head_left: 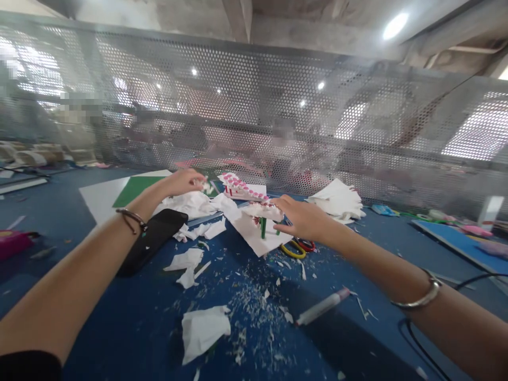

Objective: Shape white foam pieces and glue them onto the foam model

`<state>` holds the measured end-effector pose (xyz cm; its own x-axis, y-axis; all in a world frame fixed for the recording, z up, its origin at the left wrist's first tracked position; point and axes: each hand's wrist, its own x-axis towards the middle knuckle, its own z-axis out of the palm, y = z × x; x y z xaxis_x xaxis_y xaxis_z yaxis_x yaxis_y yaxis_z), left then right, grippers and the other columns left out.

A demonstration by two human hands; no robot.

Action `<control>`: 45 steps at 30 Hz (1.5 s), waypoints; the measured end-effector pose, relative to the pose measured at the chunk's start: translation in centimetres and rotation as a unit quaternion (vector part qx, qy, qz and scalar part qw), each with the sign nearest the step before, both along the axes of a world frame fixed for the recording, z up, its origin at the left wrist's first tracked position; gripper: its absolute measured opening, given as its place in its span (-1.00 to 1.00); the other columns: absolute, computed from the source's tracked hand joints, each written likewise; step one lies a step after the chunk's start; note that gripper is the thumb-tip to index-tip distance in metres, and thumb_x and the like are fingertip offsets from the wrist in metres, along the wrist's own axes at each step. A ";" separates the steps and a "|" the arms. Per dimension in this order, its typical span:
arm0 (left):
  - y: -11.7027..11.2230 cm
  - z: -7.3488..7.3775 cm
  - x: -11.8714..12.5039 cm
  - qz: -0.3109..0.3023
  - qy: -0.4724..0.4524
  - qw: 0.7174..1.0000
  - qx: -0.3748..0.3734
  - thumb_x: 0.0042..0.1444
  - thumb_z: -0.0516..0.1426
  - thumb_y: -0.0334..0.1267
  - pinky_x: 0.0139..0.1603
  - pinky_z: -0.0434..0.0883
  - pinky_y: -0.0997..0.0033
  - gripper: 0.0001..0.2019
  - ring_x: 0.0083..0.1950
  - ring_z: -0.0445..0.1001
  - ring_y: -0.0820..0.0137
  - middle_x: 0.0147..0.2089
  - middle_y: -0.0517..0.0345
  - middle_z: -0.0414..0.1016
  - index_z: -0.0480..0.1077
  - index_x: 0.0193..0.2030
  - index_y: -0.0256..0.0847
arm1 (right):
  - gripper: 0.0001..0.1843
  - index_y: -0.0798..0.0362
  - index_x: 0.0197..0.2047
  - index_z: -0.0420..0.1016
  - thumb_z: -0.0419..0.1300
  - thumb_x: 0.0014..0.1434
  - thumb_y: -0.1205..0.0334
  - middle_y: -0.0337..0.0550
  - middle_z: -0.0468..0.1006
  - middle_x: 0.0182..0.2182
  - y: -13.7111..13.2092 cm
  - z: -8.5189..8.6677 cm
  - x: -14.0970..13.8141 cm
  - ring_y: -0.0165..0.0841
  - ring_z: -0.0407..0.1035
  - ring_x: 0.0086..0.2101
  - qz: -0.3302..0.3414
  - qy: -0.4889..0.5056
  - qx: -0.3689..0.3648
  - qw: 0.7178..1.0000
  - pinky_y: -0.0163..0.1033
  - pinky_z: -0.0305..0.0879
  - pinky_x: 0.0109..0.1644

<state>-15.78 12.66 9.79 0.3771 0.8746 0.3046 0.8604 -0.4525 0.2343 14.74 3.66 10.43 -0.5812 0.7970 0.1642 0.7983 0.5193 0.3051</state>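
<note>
My left hand [183, 183] is raised over a heap of torn white tissue [190, 203], its fingers pinched on a small crumpled tissue piece [207, 186]. My right hand [304, 218] grips the right edge of a small craft model [264, 211], thumb below and fingers above. The model has a white top with dark red specks and green legs, and stands on a white paper sheet [260, 247]. Just behind it is another model [242, 185], sloped and dotted in pink. Scissors [293, 251] with yellow and red handles lie beneath my right hand.
A black phone-like slab [154, 241] lies by my left forearm, near a green sheet [133, 193]. In front are a marker [323, 307], a torn tissue [205, 330] and scattered scraps. White tissues [337, 201] and a blue board [456, 246] lie right. A perforated metal screen [238, 106] stands behind.
</note>
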 end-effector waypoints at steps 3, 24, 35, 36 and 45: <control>0.5 -0.4 -0.1 0.029 0.086 0.993 -0.073 -0.10 0.01 -0.09 -0.13 0.24 0.44 -0.32 -0.25 0.43 0.34 0.12 -0.32 0.12 0.05 0.14 -0.47 | -0.65 0.12 -0.04 0.22 -0.04 0.08 0.24 0.03 0.33 -0.14 0.9 -0.2 -0.4 -0.27 0.34 -0.40 -0.022 -0.041 -0.002 0.999 -0.29 -0.01 -0.56; -9.2 -4.7 -1.3 0.117 0.173 0.973 -0.101 0.06 -0.19 -0.14 -0.07 0.22 0.13 -0.42 0.05 0.22 -0.03 0.16 -0.26 0.04 -0.15 0.24 -0.26 | -0.79 0.09 -0.32 0.30 0.05 -0.10 0.47 -0.09 0.25 -0.33 5.1 0.3 3.5 -0.33 0.22 -0.33 0.053 0.158 -0.029 0.986 -0.23 0.17 -0.20; -10.0 -4.1 2.6 0.100 0.179 0.978 0.040 0.07 -0.15 -0.01 0.09 0.09 0.10 -0.43 0.17 0.01 -0.02 0.19 -0.29 -0.03 0.10 0.12 -0.40 | -0.72 0.15 -0.26 0.32 -0.03 -0.07 0.52 -0.04 0.31 -0.26 6.6 -1.6 3.3 -0.33 0.24 -0.20 0.134 0.196 -0.031 0.971 -0.19 0.15 -0.07; -10.5 -4.3 3.9 0.038 0.168 0.984 0.046 0.08 -0.15 -0.02 0.11 0.08 0.12 -0.46 0.17 0.02 0.04 0.16 -0.24 0.04 0.13 0.10 -0.35 | -0.72 0.15 -0.25 0.32 -0.04 -0.07 0.52 -0.03 0.31 -0.25 6.8 -1.7 3.3 -0.33 0.24 -0.19 0.133 0.194 -0.030 0.971 -0.18 0.14 -0.06; -15.6 -5.4 10.2 -0.300 0.115 0.946 -0.046 0.04 -0.02 0.00 -0.01 0.23 0.19 -0.56 0.03 0.24 0.20 0.07 -0.03 0.23 0.18 0.03 -0.14 | -0.41 0.09 0.06 0.13 -0.02 -0.11 0.49 0.01 0.25 -0.07 7.5 -1.8 4.7 -0.24 0.15 -0.02 0.095 0.171 -0.009 0.981 -0.08 0.06 0.04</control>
